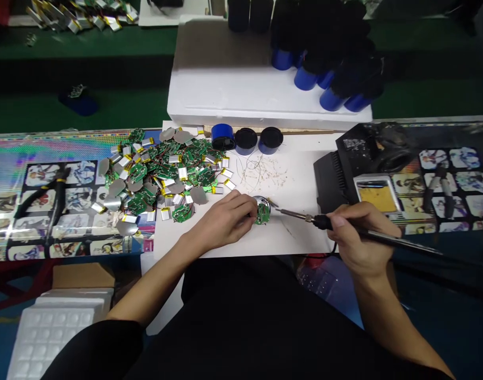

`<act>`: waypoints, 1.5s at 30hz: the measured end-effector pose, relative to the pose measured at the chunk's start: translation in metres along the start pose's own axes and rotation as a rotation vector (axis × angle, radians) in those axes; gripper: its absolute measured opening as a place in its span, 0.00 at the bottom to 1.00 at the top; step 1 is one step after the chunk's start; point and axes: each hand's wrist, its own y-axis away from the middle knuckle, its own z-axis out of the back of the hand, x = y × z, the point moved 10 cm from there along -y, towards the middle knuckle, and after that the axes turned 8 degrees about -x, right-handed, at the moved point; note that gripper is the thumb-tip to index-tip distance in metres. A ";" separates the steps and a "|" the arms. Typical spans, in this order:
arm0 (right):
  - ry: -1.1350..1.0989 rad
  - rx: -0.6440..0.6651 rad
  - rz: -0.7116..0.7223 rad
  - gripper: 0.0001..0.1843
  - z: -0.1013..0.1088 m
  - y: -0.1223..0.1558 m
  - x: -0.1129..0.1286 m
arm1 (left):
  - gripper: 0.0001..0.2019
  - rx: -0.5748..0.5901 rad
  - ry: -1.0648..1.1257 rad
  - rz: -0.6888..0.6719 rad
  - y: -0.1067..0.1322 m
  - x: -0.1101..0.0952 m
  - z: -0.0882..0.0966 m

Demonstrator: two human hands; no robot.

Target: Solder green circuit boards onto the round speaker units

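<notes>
Far L of our L hand: pliers, then heap of green PCBs mixed w/ pouch cells. L hand clenched, fingers pinning small round PCB w/ metal ring at its fingertips, on white card. Wire clippings just above. Next R, R hand gripping soldering iron, tip just beside the PCB, contact can't tell. Above R hand: black soldering station, yellow sponge tray.
</notes>
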 end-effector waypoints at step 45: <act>0.058 0.395 0.048 0.04 -0.056 -0.004 0.014 | 0.06 0.028 -0.062 -0.050 -0.004 -0.005 -0.001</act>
